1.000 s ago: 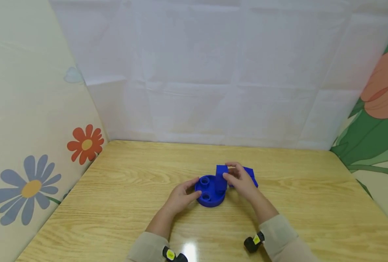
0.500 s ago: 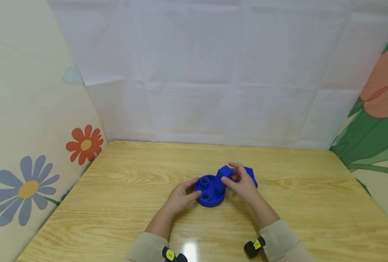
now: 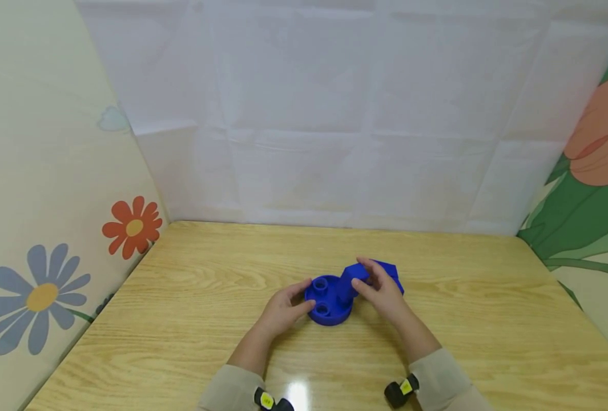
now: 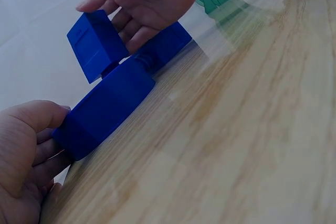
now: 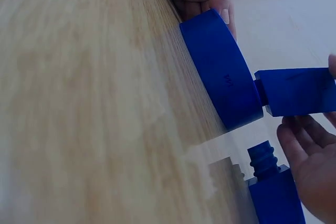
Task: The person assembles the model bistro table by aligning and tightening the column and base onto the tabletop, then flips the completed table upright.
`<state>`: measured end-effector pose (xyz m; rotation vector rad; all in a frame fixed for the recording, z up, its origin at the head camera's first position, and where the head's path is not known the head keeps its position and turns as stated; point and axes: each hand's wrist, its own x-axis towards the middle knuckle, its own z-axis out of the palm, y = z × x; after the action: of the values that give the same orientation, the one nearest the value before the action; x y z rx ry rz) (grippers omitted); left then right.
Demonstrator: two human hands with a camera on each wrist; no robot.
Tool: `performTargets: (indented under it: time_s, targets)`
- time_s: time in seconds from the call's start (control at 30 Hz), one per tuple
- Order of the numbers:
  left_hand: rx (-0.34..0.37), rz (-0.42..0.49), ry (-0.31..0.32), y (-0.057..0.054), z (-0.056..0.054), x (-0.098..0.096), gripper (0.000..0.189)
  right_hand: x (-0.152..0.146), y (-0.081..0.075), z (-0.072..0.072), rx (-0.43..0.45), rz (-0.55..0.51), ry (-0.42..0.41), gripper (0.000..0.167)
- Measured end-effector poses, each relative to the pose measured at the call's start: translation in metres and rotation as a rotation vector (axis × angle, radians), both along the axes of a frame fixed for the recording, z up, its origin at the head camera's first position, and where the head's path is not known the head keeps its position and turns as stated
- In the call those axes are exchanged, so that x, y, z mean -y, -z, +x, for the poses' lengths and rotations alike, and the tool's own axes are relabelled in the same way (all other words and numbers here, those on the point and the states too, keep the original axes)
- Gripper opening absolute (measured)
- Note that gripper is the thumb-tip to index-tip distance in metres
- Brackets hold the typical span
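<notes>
A blue round base (image 3: 329, 317) with raised ring sockets lies on the table. My left hand (image 3: 279, 311) grips its left edge between thumb and fingers. A blue rectangular block (image 3: 351, 283) stands at the base's right side, leaning to the right in the head view. Between thumb and fingers my right hand (image 3: 386, 295) holds its upper part. In the right wrist view a short neck joins this block (image 5: 296, 92) to the base (image 5: 223, 72); the neck's end inside the base is hidden. Behind the right hand lies a second blue block (image 5: 277, 200) with a ridged, threaded-looking stud.
The wooden table (image 3: 206, 268) extends all round the pieces. A white sheet (image 3: 304, 114) hangs at its back edge, with flower-printed cloths (image 3: 41, 171) at the sides. Black wrist cameras (image 3: 401, 391) sit at both cuffs.
The held block has turned about its long axis and tipped to the right, with my right hand's fingers shifting along. My left hand and the base have stayed in place.
</notes>
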<state>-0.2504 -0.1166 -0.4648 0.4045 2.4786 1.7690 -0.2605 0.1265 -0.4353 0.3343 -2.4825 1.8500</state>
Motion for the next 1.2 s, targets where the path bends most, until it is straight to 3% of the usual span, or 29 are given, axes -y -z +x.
performTargets:
  time_s: [0.13,0.43,0.67,1.2]
  targets:
    - [0.005,-0.006,-0.008,-0.001,0.0,0.0,0.052,0.0,0.001,0.001,-0.002,-0.053,-0.019,0.05]
    - [0.013,-0.007,-0.015,-0.002,0.001,-0.001,0.052,0.001,0.002,0.005,0.013,-0.103,0.038,0.046]
    - [0.016,-0.004,-0.018,-0.001,0.001,-0.001,0.052,-0.005,0.003,0.008,0.03,-0.241,-0.016,0.04]
    - [-0.003,-0.004,-0.012,-0.002,0.002,-0.001,0.051,-0.009,0.001,0.019,0.034,-0.126,-0.046,0.04]
